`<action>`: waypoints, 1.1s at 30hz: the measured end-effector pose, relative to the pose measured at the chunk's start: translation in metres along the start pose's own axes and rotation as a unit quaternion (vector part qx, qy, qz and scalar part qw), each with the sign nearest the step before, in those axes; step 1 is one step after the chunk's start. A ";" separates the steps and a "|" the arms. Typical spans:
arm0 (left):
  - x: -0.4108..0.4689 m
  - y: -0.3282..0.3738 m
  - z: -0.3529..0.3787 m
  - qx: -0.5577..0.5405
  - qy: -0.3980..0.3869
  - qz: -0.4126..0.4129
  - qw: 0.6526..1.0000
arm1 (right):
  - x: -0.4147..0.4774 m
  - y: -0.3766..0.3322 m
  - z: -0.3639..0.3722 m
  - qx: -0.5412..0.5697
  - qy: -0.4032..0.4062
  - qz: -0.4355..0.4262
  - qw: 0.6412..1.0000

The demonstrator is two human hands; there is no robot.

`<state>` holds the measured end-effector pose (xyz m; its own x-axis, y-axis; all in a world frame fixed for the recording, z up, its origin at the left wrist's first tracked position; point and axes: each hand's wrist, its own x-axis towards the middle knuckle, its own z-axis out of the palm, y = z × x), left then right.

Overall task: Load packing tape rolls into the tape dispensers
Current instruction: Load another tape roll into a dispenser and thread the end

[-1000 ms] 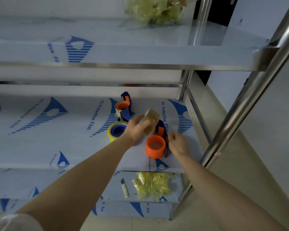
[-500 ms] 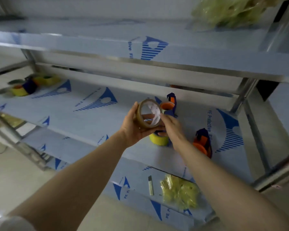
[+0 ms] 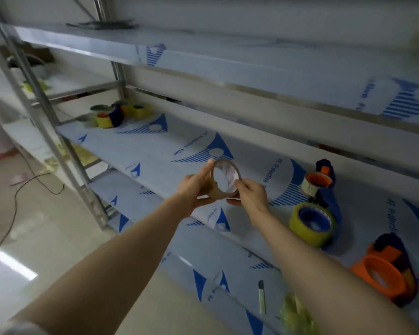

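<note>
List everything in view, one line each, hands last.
tan packing tape roll: one, tan, held before the middle shelf
yellow tape roll with blue core: one, yellow, middle shelf, right
far orange-hubbed dispenser: one, orange and blue, behind the yellow roll
near orange dispenser: one, orange and blue, right end
cluster of rolls: several, mostly yellow, shelf's left end
utility knife: one, grey, lower shelf
crumpled plastic wrap: one heap, yellowish, lower shelf
left hand: one, grips the roll
right hand: one, pinches its rim

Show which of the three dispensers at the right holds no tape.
The nearest dispenser: its orange hub is bare. The middle dispenser carries a yellow roll, the farthest dispenser a pale one.
</note>
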<state>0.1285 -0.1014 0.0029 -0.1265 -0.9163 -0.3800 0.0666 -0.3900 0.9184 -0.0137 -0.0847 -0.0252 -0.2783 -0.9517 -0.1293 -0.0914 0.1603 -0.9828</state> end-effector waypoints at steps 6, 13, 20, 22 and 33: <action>0.026 0.027 -0.115 0.008 0.053 0.058 0.997 | 0.026 -0.018 0.111 -0.006 -0.024 -0.024 0.999; 0.050 0.047 -0.231 -0.026 0.092 0.055 0.994 | 0.046 -0.040 0.231 -0.001 -0.102 -0.039 0.994; 0.095 0.066 -0.300 -0.011 0.178 0.051 0.983 | 0.092 -0.055 0.321 -0.043 -0.126 -0.010 0.991; 0.111 0.074 -0.317 -0.015 0.189 0.044 0.981 | 0.112 -0.059 0.343 -0.037 -0.134 -0.005 0.990; 0.223 0.133 -0.407 0.020 0.242 0.066 0.968 | 0.234 -0.089 0.466 -0.003 -0.184 0.033 0.982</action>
<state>0.5121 -0.3943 -0.0047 0.3588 -0.8971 -0.2579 0.0116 -0.2720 0.9622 0.3744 -0.4438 -0.0297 0.0812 -0.9693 -0.2319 -0.0906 0.2245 -0.9702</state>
